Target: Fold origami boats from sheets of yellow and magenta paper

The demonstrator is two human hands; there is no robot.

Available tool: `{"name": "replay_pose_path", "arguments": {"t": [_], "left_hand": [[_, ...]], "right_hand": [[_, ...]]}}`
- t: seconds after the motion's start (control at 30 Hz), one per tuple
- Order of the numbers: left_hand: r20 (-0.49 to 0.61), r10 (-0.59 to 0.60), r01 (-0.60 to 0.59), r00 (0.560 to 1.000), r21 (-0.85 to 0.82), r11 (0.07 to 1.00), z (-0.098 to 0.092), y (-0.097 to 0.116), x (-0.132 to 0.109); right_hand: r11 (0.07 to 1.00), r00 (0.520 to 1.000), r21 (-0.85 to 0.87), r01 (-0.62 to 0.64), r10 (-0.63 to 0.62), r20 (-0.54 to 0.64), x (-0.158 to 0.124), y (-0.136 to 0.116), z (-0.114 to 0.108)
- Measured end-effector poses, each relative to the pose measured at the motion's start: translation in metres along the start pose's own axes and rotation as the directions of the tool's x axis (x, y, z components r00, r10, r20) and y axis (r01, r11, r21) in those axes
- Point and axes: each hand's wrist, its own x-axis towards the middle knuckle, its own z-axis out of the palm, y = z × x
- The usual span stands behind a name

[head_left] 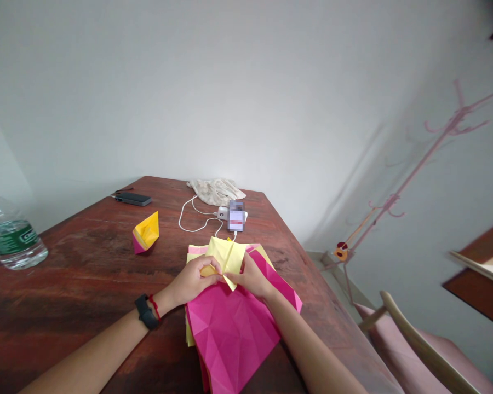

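Both hands pinch a partly folded sheet of pale yellow paper (225, 250) with creases running through it. My left hand (197, 279), a dark band and a red cord at its wrist, is closed on the paper's left edge. Close beside it, my right hand (252, 278) grips the same paper from the right, its fingertips partly hidden behind the sheet. Underneath lies a stack of creased sheets, with a magenta sheet (234, 334) on top and pale yellow edges showing around it. A small folded yellow and magenta paper piece (147, 232) stands to the left.
A phone (236, 217) stands beyond the paper with a white cable (184, 213). Behind it lies a crumpled cloth (216, 191). A dark power bank (132, 198) and a water bottle (12, 235) are on the left. Right of the wooden table (86, 306) are a chair (419, 345) and a pink coat rack (419, 164).
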Motion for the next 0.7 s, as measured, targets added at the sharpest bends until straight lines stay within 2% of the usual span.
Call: {"name": "replay_pose_path", "arguments": {"t": [0.3,0.47,0.6,0.7], "left_hand": [[-0.025,-0.001,0.002,1.0,0.046,0.999,0.0029,0.0001,-0.0007],[-0.046,-0.005,0.008,0.999,0.071,0.997,0.002,0.0029,-0.0011],[0.002,0.015,-0.015,1.0,-0.004,1.0,0.0005,0.0015,-0.0026],[-0.015,0.048,-0.05,0.999,-0.137,0.989,0.0021,-0.0011,-0.0042]], "right_hand": [[0.999,1.0,-0.036,-0.01,0.009,-0.025,0.0031,0.0007,-0.0003],[0.998,1.0,-0.068,0.004,-0.004,0.0,0.0051,0.0055,-0.0032],[0.991,0.999,-0.128,0.043,-0.045,-0.017,0.0064,0.0089,-0.0061],[0.987,0.997,-0.15,0.059,-0.064,-0.034,0.0078,0.008,-0.0073]]}}
